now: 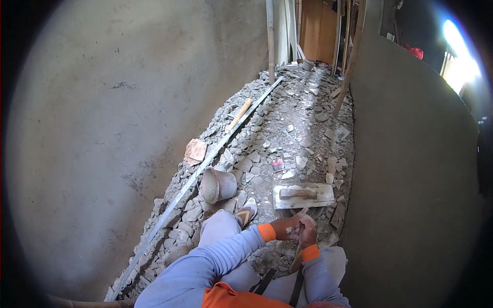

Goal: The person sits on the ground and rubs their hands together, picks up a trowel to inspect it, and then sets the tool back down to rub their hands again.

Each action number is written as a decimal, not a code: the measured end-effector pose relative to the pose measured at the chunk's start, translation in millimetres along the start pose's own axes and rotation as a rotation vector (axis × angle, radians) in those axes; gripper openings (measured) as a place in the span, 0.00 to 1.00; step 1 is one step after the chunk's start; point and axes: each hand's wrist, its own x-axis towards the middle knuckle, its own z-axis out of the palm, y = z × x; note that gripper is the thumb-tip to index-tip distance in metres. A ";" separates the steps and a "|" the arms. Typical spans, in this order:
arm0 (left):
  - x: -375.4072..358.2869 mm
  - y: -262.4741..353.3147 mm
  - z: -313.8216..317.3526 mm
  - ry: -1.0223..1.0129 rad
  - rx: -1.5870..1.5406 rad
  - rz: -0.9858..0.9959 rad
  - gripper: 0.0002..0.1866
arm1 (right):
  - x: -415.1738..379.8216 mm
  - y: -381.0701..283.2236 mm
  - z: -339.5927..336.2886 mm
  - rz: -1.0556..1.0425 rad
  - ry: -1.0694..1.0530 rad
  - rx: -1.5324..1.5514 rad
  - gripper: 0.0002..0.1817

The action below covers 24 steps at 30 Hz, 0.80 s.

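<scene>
My left hand (284, 227) and my right hand (307, 232) meet in front of my lap with their fingers curled together. A small pale bit shows at the left fingers; what either hand grips is too small to name. Just beyond them lies a white plastering float (322, 194), its wooden handle (299, 193) facing up. Under its near edge a dark rounded thing is partly visible. To the left a grey, mortar-stained bucket (220, 185) rests tilted on the rubble, apart from my hands.
Broken rubble (277, 133) covers the narrow floor between two plastered walls. A long metal straightedge (190, 185) runs along the left, with a wood-handled tool (240, 114) beside it. A reddish broken slab (195, 151) lies nearby. Bamboo poles (352, 59) lean at the far end.
</scene>
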 end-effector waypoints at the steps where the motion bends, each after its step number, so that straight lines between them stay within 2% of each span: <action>1: -0.1 0.6 -0.3 0.007 0.005 0.009 0.60 | 0.0 0.8 -1.1 -0.007 0.002 -0.018 0.10; 8: 1.0 9.6 -3.6 0.006 0.002 0.010 0.61 | -2.9 -9.5 5.1 0.037 0.007 0.011 0.11; 13: 0.1 5.4 -2.7 -0.049 -0.029 -0.080 0.60 | -1.4 -2.6 2.0 -0.004 0.017 -0.037 0.14; 15: 1.6 -5.6 1.9 0.014 0.055 0.053 0.60 | -1.1 -1.3 0.5 -0.003 0.012 -0.044 0.15; 17: 1.8 -8.1 3.5 0.036 0.067 0.086 0.60 | -0.9 -0.6 0.0 0.011 0.017 -0.013 0.15; 20: 0.8 -1.0 1.5 0.013 0.003 0.013 0.60 | -1.6 0.2 0.7 -0.004 0.019 -0.009 0.10; 24: 1.1 -0.5 0.6 -0.013 -0.020 -0.032 0.60 | -2.0 -2.4 1.2 -0.002 -0.002 0.009 0.10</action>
